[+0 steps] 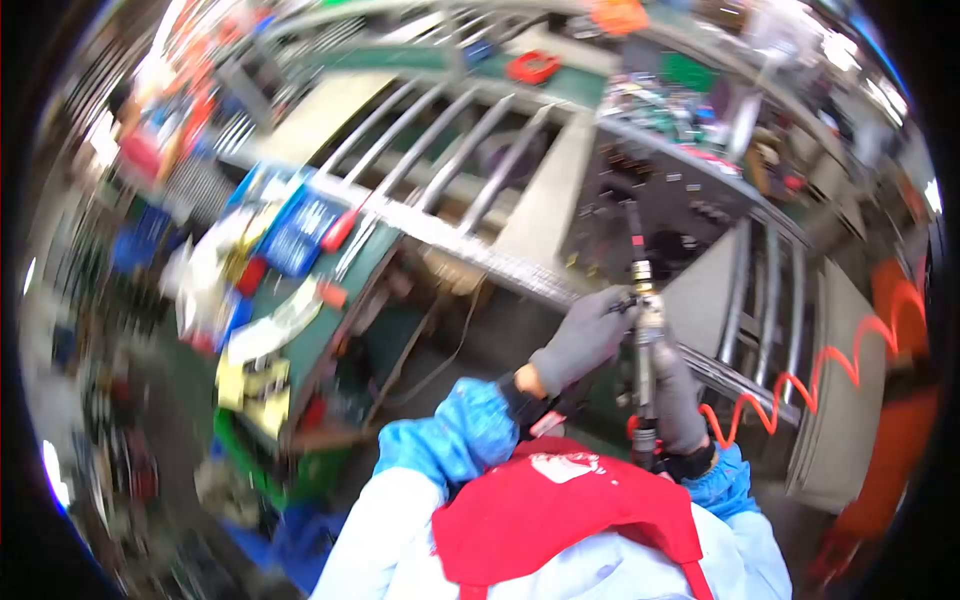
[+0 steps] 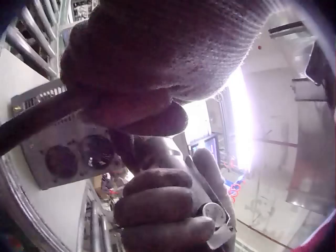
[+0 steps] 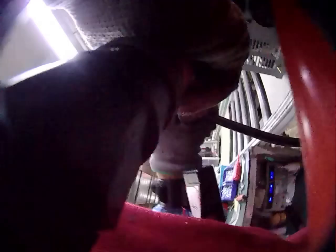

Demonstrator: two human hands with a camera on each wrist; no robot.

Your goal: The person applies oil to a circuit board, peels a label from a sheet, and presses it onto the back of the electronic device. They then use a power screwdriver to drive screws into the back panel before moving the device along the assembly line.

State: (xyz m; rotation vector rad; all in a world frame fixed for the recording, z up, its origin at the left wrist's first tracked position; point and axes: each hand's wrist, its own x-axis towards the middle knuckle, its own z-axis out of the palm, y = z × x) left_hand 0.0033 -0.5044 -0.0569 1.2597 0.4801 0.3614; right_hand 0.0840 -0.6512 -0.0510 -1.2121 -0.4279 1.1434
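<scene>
Subject: a person in grey gloves, blue sleeve covers and a red apron (image 1: 570, 500), both hands brought together in front of the body.
Hand-held tool: a long, slim driver-like tool (image 1: 645, 370), lying between the two hands, its narrow end directed toward the dark case.
Left hand (image 1: 582, 340): grips the tool at its forward part; the fingers are curled and drawn together rather than spread. Exact fingertip contacts cannot be told.
Right hand (image 1: 678, 400): holds the thicker body; in the left wrist view its fingers (image 2: 160, 205) lie side by side, curled round the tool.
Dark case (image 1: 690, 225): on the roller line, beyond the hands; the left wrist view shows two round openings in one face. Whether the tip touches it cannot be told, owing to blur.
Red coiled hose (image 1: 854, 376): extends on the right hand's side.
Rollers (image 1: 468, 150): run beside the case; a blue packet (image 1: 295, 235) and a red-handled implement (image 1: 340, 232) lie on the bench to the left.
Step in hand (judged): two-handed aiming or steadying of the tool.
Next move (judged): calls for a steady axis, the forward hand guiding, the rear hand bearing the weight, and the hose kept free of snags.
</scene>
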